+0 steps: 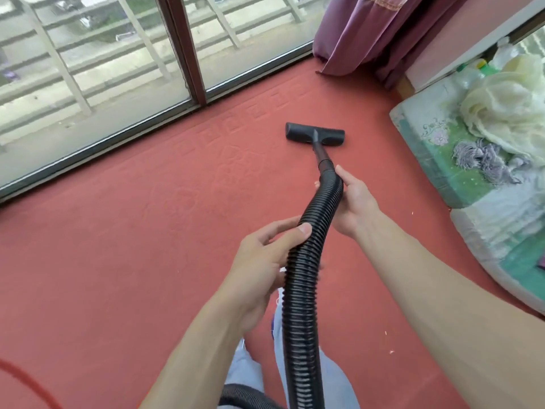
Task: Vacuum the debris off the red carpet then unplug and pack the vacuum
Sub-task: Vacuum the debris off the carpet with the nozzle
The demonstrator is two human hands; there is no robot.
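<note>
A black ribbed vacuum hose (pixel 306 261) runs up from the bottom of the view to a short black tube and a flat black floor nozzle (pixel 315 134), which rests on the red carpet (pixel 132 246). My left hand (pixel 265 261) grips the hose at mid-length. Higher up, near the tube joint, my right hand (pixel 351 202) holds the same hose. A few small pale specks of debris (pixel 391 352) lie on the carpet at the lower right. The vacuum body is hidden; only a loop of hose shows at the bottom edge.
Large sliding windows (pixel 97 84) with a dark frame border the carpet on the left and back. A purple curtain (pixel 383 33) hangs at the back right. A mattress (pixel 436 160) with crumpled cloths lies along the right. A red cord (pixel 26 385) crosses the bottom-left corner.
</note>
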